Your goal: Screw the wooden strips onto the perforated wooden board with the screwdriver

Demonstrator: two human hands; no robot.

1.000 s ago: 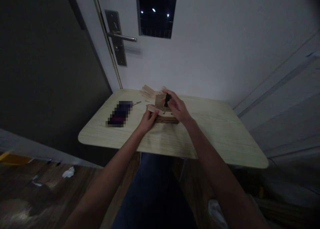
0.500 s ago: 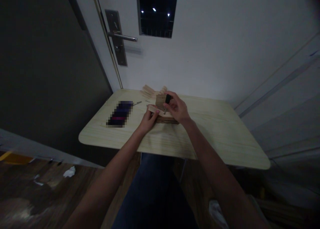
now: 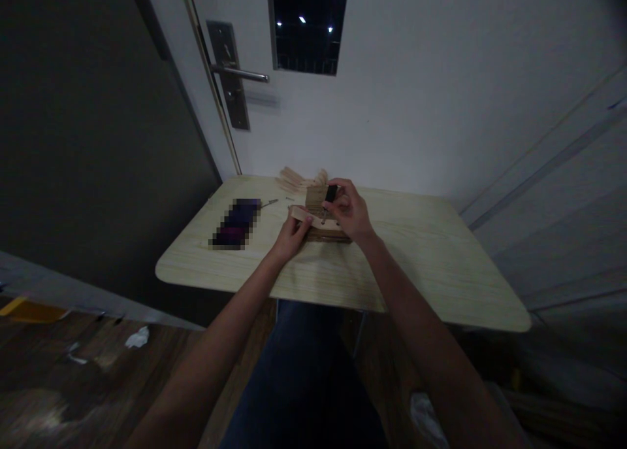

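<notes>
My left hand [image 3: 290, 236] is closed on a pale curved wooden piece [image 3: 313, 219], thumb on top near its left end. Under that piece lies a brown block that looks like stacked cardboard [image 3: 316, 199]. My right hand [image 3: 354, 217] pinches the black handle of a screwdriver [image 3: 331, 193]. The screwdriver leans a little, its metal shaft running down to the wooden piece near a dark hole. Whether a screw sits under its tip is too small to tell.
Several more pale wooden pieces [image 3: 292, 180] lie at the table's back edge. A pixelated dark rectangle [image 3: 235, 223] and a thin pen-like item [image 3: 269, 203] lie to the left, beside a small screw-like bit [image 3: 290, 199]. Behind the table [image 3: 431, 259] stands a door with a handle [image 3: 245, 74].
The screwdriver handle has shifted slightly to the right in my right fingers, and a dark spot on the wooden piece now shows beside them. My left hand keeps its place.
</notes>
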